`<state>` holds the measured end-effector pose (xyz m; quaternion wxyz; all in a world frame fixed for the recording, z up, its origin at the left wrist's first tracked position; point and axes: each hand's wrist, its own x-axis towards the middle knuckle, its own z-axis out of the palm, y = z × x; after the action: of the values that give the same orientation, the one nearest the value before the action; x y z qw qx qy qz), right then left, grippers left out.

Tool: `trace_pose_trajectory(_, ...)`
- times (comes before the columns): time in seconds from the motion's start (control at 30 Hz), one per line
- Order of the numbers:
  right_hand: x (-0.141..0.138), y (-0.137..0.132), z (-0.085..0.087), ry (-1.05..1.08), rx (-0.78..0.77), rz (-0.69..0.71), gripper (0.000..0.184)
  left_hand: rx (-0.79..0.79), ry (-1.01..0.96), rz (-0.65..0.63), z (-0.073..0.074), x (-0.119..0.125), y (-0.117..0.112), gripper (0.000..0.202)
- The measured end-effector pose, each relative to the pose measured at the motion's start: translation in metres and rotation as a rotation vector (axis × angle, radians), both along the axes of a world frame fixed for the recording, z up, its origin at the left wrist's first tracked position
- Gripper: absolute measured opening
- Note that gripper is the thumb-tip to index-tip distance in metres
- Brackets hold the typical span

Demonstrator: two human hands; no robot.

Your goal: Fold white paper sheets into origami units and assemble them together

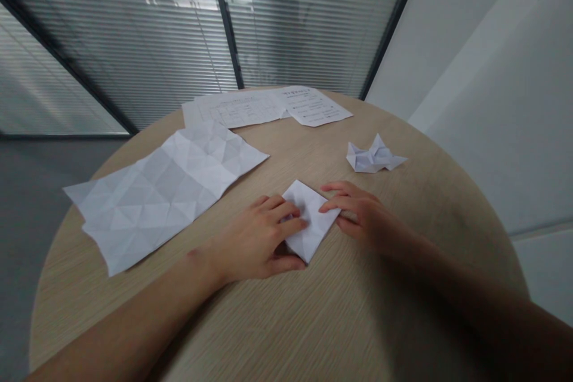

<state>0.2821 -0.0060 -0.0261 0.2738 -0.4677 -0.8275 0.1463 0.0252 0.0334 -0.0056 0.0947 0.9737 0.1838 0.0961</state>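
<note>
A small folded paper lies on the round table between both hands. The left hand, half open with loosely bent fingers, rests on its left side, gripping nothing. The right hand's fingers, slightly spread, touch its right corner; whether they pinch it, I cannot tell.

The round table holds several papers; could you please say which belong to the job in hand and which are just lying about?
In use:
folded paper square, touched by the left hand and right hand

Apparently lying about:
creased paper
folded paper figure
printed sheets
</note>
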Motion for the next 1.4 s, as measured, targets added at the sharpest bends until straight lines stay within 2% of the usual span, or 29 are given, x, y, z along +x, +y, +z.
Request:
trace_pose_trajectory(0.07, 0.002, 0.003, -0.001, 0.022, 0.029, 0.027, 0.028, 0.002, -0.016, -0.008, -0.001, 0.000, 0.001, 0.055)
trace_pose_trajectory(0.17, 0.000, 0.004, 0.001, 0.082, 0.095, 0.051, 0.018, 0.008, -0.065, -0.025, -0.001, 0.001, 0.001, 0.063)
trace_pose_trajectory(0.2, -0.001, 0.004, 0.002, 0.105, 0.123, 0.042, 0.016, 0.010, -0.092, -0.029, -0.001, 0.001, 0.000, 0.059)
trace_pose_trajectory(0.33, -0.007, -0.001, 0.008, 0.248, 0.205, -0.067, 0.009, -0.059, -0.262, 0.026, 0.002, 0.004, -0.005, 0.019)
trace_pose_trajectory(0.4, -0.009, -0.003, 0.009, 0.329, 0.196, -0.118, 0.014, -0.154, -0.376, 0.101, 0.004, 0.006, -0.008, 0.020)
trace_pose_trajectory(0.5, -0.012, -0.003, 0.005, 0.426, 0.065, -0.122, 0.036, -0.307, -0.516, 0.225, 0.003, 0.009, -0.011, 0.023)
trace_pose_trajectory(0.63, -0.017, 0.002, 0.000, 0.664, -0.286, -0.018, 0.023, -0.538, -0.585, 0.337, -0.004, 0.010, -0.010, 0.014)
trace_pose_trajectory(0.67, -0.017, 0.002, 0.001, 0.693, -0.342, -0.011, 0.024, -0.564, -0.604, 0.359, -0.005, 0.009, -0.009, 0.023)
trace_pose_trajectory(0.73, -0.016, 0.003, 0.002, 0.634, -0.367, -0.059, 0.029, -0.530, -0.624, 0.383, -0.007, 0.007, -0.007, 0.053)
trace_pose_trajectory(0.8, -0.012, 0.004, 0.004, 0.465, -0.305, -0.146, 0.032, -0.414, -0.562, 0.381, -0.006, 0.004, -0.004, 0.065)
trace_pose_trajectory(0.87, -0.009, 0.005, 0.004, 0.284, -0.208, -0.191, 0.035, -0.270, -0.456, 0.353, -0.005, 0.001, -0.002, 0.059)
trace_pose_trajectory(0.97, -0.007, 0.007, 0.001, 0.056, -0.093, -0.166, 0.039, -0.101, -0.343, 0.264, -0.004, 0.000, 0.001, 0.035)
trace_pose_trajectory(1.07, -0.009, 0.005, 0.000, -0.135, 0.023, -0.199, 0.038, -0.056, -0.251, 0.168, -0.006, 0.002, 0.003, 0.015)
trace_pose_trajectory(1.17, -0.013, -0.002, 0.005, -0.251, 0.198, -0.268, 0.035, -0.041, -0.197, 0.156, -0.008, 0.005, 0.003, 0.020)
trace_pose_trajectory(1.23, -0.018, -0.010, 0.010, -0.261, 0.253, -0.212, 0.029, -0.028, -0.197, 0.186, -0.008, 0.006, 0.001, 0.019)
trace_pose_trajectory(1.4, -0.033, -0.022, 0.009, -0.335, 0.233, 0.081, 0.015, -0.053, -0.241, 0.254, -0.007, 0.008, -0.003, 0.015)
